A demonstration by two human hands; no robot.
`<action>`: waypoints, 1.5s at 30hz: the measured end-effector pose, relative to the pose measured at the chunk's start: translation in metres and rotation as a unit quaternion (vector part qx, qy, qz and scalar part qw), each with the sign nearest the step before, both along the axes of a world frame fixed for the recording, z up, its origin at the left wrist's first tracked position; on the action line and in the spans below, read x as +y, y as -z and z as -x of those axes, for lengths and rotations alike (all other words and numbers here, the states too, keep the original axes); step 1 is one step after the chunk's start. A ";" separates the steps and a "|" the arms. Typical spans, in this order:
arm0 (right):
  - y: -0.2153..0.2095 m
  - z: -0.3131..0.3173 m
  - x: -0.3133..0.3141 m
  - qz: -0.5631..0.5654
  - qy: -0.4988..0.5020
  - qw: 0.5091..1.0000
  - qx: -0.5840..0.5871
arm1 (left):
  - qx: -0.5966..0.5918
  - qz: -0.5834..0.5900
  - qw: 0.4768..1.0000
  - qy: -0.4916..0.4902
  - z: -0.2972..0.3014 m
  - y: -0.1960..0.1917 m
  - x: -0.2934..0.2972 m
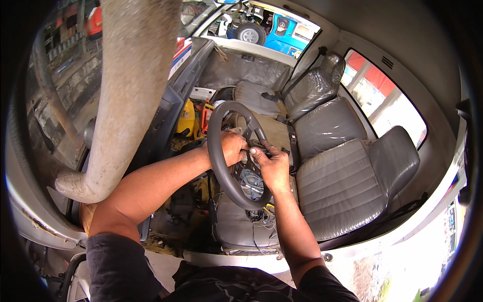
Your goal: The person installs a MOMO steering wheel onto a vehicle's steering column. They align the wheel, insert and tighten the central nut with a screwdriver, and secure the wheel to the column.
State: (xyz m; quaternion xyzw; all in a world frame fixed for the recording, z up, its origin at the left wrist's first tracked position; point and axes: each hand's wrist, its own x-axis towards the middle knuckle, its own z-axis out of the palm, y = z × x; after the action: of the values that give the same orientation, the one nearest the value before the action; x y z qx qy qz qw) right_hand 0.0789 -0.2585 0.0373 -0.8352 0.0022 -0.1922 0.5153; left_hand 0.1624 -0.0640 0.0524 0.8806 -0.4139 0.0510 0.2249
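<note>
A dark grey steering wheel (pixel 215 146) stands tilted in the middle of a vehicle cab. My left hand (pixel 233 147) is closed at the wheel's hub, its forearm passing behind the left rim. Whatever its fingers hold is small and mostly hidden. From the right, my right hand (pixel 273 165) closes on the wheel's right side, thumb pointing in toward the hub. The two hands nearly meet there. Through the lower half of the ring shows a round clear part (pixel 250 183) with loose wires (pixel 261 215) below it, over the seat.
Grey seats (pixel 336 186), partly plastic-wrapped, line the right side. A dark dashboard (pixel 176 100) runs along the left, with a yellow part (pixel 187 120) beyond it. One large pale, rough-surfaced shape (pixel 133 90) fills the near left; I cannot tell what it is. Outside stands a blue vehicle (pixel 284 38).
</note>
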 end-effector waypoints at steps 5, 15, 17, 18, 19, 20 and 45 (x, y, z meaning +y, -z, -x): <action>-0.004 0.004 -0.009 -0.007 -0.032 0.999 0.017 | 0.021 0.002 1.000 -0.004 -0.002 0.002 0.000; 0.020 0.012 -0.026 0.043 -0.024 0.997 -0.055 | 0.018 0.083 0.993 -0.088 0.014 -0.001 0.003; 0.022 0.009 -0.030 0.031 -0.028 0.996 -0.082 | -0.013 0.094 0.991 -0.094 0.017 -0.004 0.002; 0.023 0.007 -0.031 0.025 -0.031 0.996 -0.080 | -0.006 0.105 0.990 -0.098 0.018 -0.005 0.002; 0.024 0.006 -0.032 0.018 -0.032 0.995 -0.088 | 0.001 0.119 0.988 -0.095 0.020 -0.004 0.001; 0.025 0.005 -0.033 -0.006 -0.044 0.996 -0.076 | 0.002 0.130 0.987 -0.097 0.020 -0.003 0.000; -0.023 -0.029 -0.008 0.135 -0.173 0.976 0.004 | 0.231 0.279 0.931 -0.051 0.009 0.023 0.039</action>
State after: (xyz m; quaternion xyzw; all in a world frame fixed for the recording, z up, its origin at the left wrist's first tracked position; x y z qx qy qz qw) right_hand 0.1084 -0.2663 0.0601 -0.8858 -0.1662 -0.0950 0.4228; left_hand 0.1536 -0.0254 0.0290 0.7898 -0.2740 -0.0294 0.5480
